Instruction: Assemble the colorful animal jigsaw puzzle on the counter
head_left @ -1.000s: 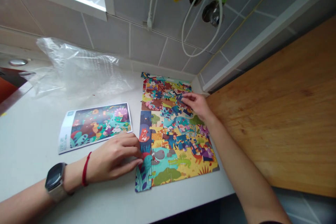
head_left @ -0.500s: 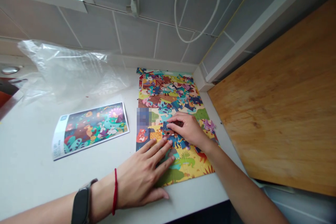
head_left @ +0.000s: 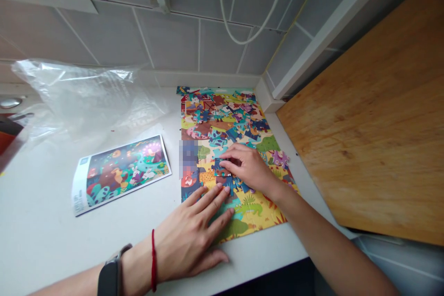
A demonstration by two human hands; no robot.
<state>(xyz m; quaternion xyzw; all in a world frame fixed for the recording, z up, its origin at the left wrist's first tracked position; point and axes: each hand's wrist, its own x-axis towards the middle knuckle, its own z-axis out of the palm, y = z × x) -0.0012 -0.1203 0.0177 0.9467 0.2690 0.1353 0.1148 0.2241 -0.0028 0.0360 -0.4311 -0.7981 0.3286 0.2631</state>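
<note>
A colourful jigsaw puzzle (head_left: pixel 255 222) with a yellow lower part lies on the white counter. My left hand (head_left: pixel 197 226) rests flat across its lower left, fingers spread and fingertips on the pieces. Thumb and forefinger of my right hand (head_left: pixel 248 166) pinch a dark blue puzzle piece (head_left: pixel 220 166) just beyond the left fingertips. Whether that piece is locked to its neighbours, I cannot tell. Several loose pieces (head_left: pixel 231 118) are strewn over the upper half of the puzzle, and a purple piece (head_left: pixel 279 158) sits at its right edge.
A printed picture sheet (head_left: pixel 121 173) lies on the counter (head_left: pixel 41 222) to the left. Behind it is a crumpled clear plastic bag (head_left: pixel 90 97). A wooden board (head_left: pixel 374 125) stands along the right side. Against the tiled wall (head_left: pixel 173 41) hangs a white cable (head_left: pixel 239 41).
My right hand still pinches the dark blue piece, which sits slightly higher against the piece below it. The left hand stays on the puzzle. The camera view has shifted a little.
</note>
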